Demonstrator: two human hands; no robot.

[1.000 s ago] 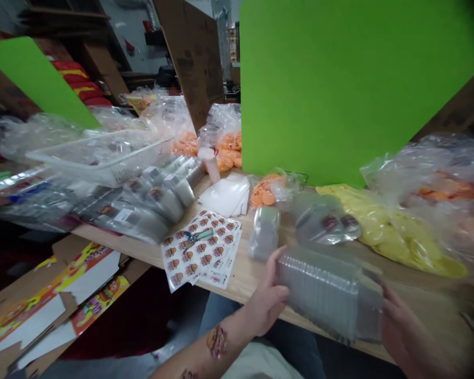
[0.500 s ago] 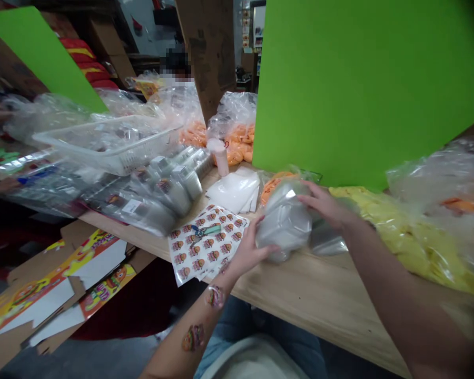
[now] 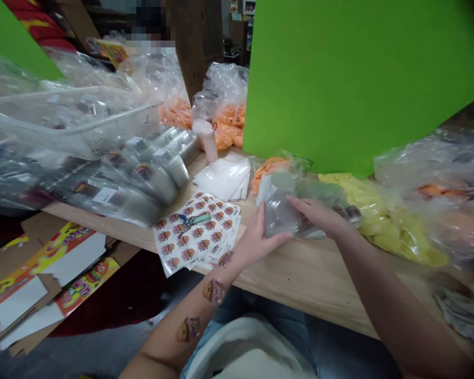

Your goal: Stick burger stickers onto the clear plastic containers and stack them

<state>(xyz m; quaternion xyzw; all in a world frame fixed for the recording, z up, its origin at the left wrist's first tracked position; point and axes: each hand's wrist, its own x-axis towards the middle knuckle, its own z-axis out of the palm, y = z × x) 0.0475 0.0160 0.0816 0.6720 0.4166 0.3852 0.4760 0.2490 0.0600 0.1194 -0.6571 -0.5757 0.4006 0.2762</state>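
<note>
My left hand (image 3: 256, 237) and my right hand (image 3: 316, 216) press from either side on a transparent plastic pack (image 3: 280, 205) of grey-tinted contents, just above the wooden table (image 3: 300, 273). Its far end is hidden behind my right fingers and wrinkled film. Left of my left hand lies a sheet of burger-logo stickers (image 3: 193, 234) with small scissors (image 3: 191, 220) on top. A stack of white paper sheets (image 3: 223, 178) sits beyond it. Two burger stickers (image 3: 213, 290) mark my left forearm.
A bag of yellow discs (image 3: 383, 216) lies to the right, and bags of orange discs (image 3: 225, 123) stand behind. Bagged plastic tubs (image 3: 142, 176) and a white basket (image 3: 79, 129) fill the left. A green board (image 3: 351, 79) rises behind the table. Printed cardboard (image 3: 51, 279) lies below the edge.
The long stack held across the table edge a second ago has given way to a smaller, flatter pack between my hands, now further from me. My view has tilted and shifted left.
</note>
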